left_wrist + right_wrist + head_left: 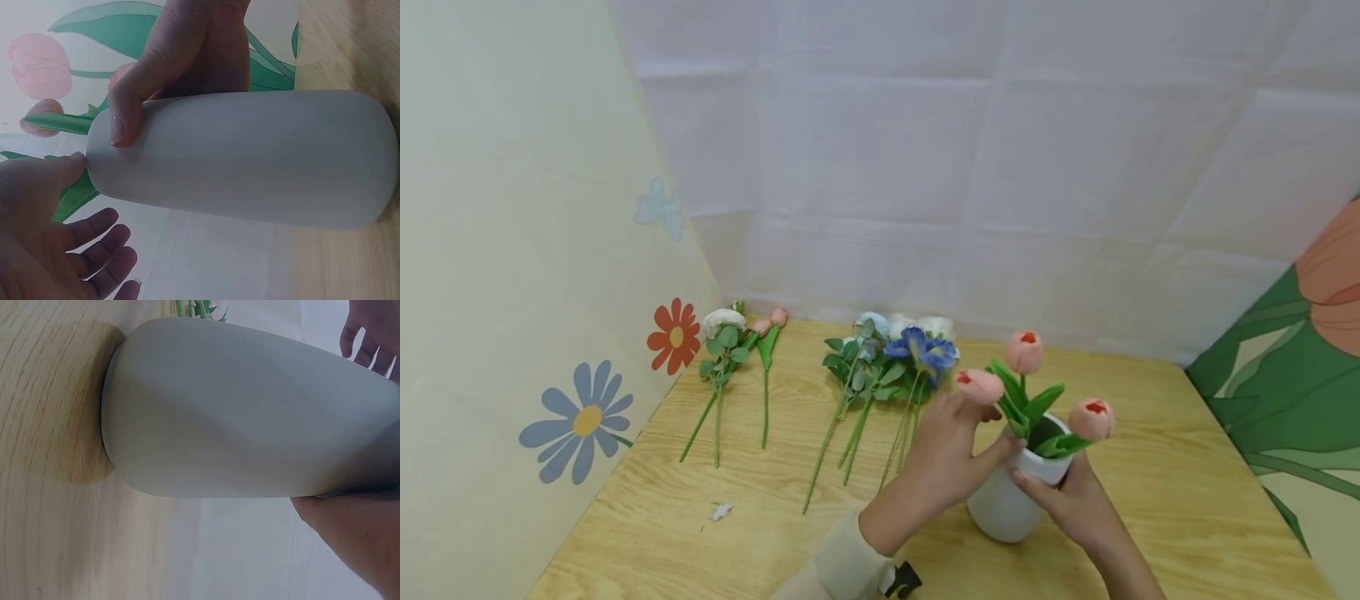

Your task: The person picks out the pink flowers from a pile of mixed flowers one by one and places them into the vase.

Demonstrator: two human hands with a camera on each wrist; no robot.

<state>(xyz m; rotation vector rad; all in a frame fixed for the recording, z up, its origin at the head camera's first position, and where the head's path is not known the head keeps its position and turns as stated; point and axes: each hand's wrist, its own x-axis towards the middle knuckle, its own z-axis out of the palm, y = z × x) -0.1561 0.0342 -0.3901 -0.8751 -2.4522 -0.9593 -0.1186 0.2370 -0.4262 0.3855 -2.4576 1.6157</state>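
Note:
A white vase (1000, 507) stands on the wooden table, holding three pink tulips: one upright (1023, 353), one leaning left (979, 387), one leaning right (1092, 420). My right hand (1078, 500) grips the vase near its rim, with the thumb across the front. At the rim's left side is my left hand (942, 454), its thumb touching the rim beside the green leaves. In the left wrist view, the other fingers of that left hand (37, 219) are spread and loosely bent, with nothing between them. The white vase (237, 412) hides most of the right hand in the right wrist view.
Left of the vase lie several blue and white flowers, among them a blue flower (921, 354). Farther left are a white flower (724, 320) and pink tulips (778, 317). A small white scrap (721, 511) lies near the front. A white cloth (880, 167) hangs behind.

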